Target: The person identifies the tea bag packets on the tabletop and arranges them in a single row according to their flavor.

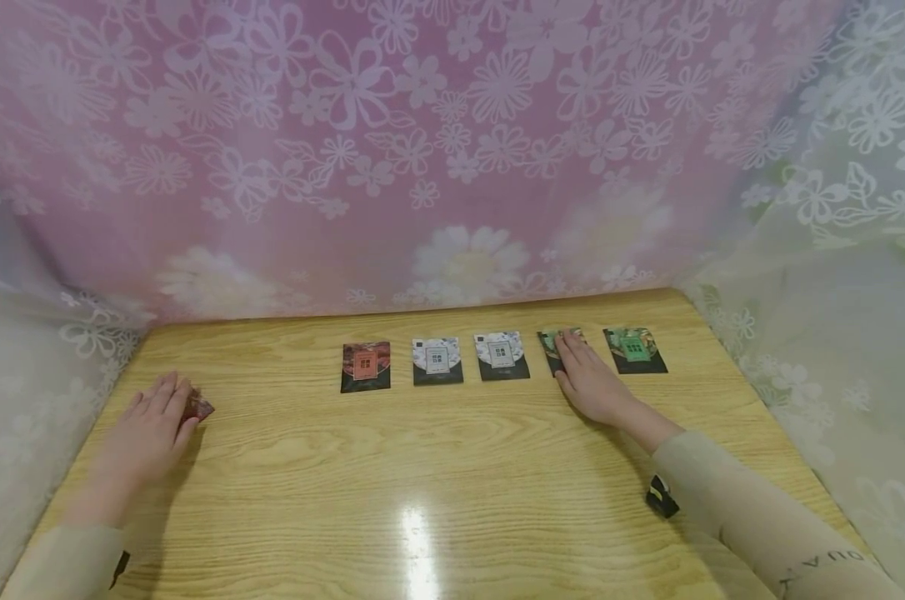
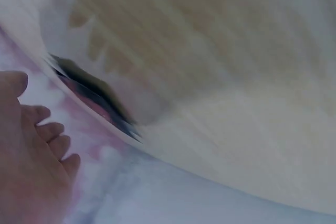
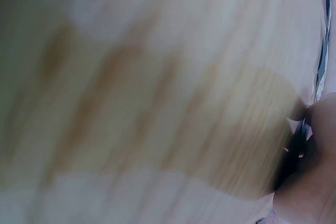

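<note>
A row of flat packets lies along the back of the table. It holds a red and black packet (image 1: 366,367), a white and black packet (image 1: 437,361), a second white one (image 1: 501,356), a green and black packet (image 1: 548,352), and another green one (image 1: 636,350) at the right end. My right hand (image 1: 593,385) lays its outstretched fingers over the first green packet, covering much of it. At the table's left side, my left hand (image 1: 152,425) reaches over a dark reddish packet (image 1: 199,406), most of it hidden. In the left wrist view, a slightly bowed packet (image 2: 94,98) lies beyond the fingers.
The wooden table (image 1: 332,475) meets a pink flowered curtain (image 1: 452,150) at its back edge. White flowered cloth (image 1: 857,333) hangs on the right side, and similar cloth on the left. A black strap piece (image 1: 661,497) shows by the right sleeve.
</note>
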A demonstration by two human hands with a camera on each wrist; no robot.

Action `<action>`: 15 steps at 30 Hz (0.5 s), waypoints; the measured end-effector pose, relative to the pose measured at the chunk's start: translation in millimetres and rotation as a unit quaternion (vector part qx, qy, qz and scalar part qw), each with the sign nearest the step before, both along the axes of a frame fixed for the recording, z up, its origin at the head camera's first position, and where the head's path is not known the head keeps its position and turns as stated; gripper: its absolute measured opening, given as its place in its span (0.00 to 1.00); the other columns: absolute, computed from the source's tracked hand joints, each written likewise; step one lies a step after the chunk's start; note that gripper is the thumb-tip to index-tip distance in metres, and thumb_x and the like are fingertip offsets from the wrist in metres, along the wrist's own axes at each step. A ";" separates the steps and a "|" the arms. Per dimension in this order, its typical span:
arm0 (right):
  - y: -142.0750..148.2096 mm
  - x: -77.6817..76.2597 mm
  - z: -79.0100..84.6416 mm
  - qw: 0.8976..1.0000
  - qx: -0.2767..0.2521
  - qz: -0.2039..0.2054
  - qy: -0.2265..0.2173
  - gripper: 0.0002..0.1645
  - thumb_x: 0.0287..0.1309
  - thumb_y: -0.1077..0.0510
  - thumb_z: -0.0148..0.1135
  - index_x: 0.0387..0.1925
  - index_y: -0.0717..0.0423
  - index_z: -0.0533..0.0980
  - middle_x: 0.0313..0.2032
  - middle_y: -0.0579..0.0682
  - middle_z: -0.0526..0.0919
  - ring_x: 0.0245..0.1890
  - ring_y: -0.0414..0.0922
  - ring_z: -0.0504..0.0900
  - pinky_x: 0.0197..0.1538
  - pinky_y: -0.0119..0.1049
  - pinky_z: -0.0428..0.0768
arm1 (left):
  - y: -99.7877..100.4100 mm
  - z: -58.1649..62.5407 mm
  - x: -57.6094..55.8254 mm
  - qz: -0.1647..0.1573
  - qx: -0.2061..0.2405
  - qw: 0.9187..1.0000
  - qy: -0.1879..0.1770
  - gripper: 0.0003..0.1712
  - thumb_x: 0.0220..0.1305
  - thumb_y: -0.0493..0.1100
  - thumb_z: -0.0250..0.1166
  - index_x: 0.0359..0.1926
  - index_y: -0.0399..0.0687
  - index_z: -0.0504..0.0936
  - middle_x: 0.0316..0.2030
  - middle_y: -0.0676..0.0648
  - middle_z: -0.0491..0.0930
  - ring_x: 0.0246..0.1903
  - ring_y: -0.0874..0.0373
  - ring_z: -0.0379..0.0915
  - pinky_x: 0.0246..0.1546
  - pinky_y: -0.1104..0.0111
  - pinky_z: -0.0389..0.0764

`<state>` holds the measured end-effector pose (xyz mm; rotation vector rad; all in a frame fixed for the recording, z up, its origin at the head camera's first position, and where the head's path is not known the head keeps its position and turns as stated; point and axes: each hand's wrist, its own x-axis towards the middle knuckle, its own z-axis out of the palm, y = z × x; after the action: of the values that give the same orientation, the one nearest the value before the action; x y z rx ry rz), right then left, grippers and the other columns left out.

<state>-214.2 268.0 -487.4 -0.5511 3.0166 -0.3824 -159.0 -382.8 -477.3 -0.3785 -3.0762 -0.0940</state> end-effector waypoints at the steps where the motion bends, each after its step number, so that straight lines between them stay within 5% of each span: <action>1: 0.0 0.0 -0.1 1.000 0.000 0.000 0.000 0.37 0.84 0.59 0.44 0.81 0.76 0.48 0.82 0.74 0.46 0.83 0.70 0.47 0.85 0.65 0.51 | -5.7 -2.1 1.8 -0.007 -0.002 1.000 0.007 0.36 0.82 0.42 0.55 0.77 0.20 0.57 0.74 0.16 0.57 0.76 0.21 0.53 0.74 0.29 0.58; 6: 0.9 -1.1 -1.8 1.000 -0.007 0.000 0.007 0.38 0.83 0.59 0.45 0.81 0.76 0.49 0.82 0.75 0.47 0.83 0.71 0.48 0.84 0.66 0.52 | -26.5 -9.6 8.2 -0.026 -0.024 0.999 0.014 0.37 0.78 0.37 0.57 0.77 0.19 0.56 0.72 0.16 0.60 0.75 0.21 0.55 0.70 0.28 0.64; 15: 0.5 -0.8 -2.5 1.000 -0.009 -0.003 0.000 0.38 0.83 0.58 0.44 0.81 0.75 0.48 0.82 0.74 0.45 0.83 0.70 0.47 0.85 0.65 0.50 | -36.1 -17.2 10.0 -0.020 -0.024 0.999 -0.016 0.40 0.82 0.41 0.53 0.82 0.24 0.47 0.77 0.19 0.54 0.79 0.23 0.47 0.74 0.29 0.59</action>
<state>-215.0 268.5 -489.9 -0.5433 3.0173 -0.4112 -149.0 -418.9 -494.6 -0.4449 -3.1087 -0.0280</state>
